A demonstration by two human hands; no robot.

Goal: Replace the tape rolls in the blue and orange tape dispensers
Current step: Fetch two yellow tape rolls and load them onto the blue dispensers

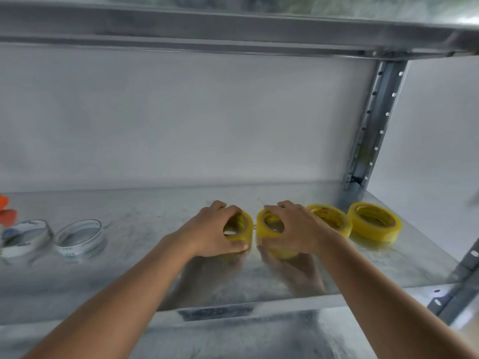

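Observation:
Several yellow tape rolls lie in a row on the metal shelf point(145, 270). My left hand point(212, 231) grips one yellow roll point(242, 229), fingers curled over its rim. Right beside it, my right hand point(298, 229) grips a second yellow roll point(269, 228). Two more yellow rolls point(334, 220) point(374, 221) lie flat to the right of my hands. At the far left edge a bit of the orange tape dispenser point(6, 211) shows; the rest is cut off. No blue dispenser is in view.
Two empty white tape cores point(26, 237) point(79, 235) lie at the shelf's left. A perforated metal upright point(373, 125) stands at the back right corner, another shelf board point(207, 24) runs overhead, and a white wall is behind.

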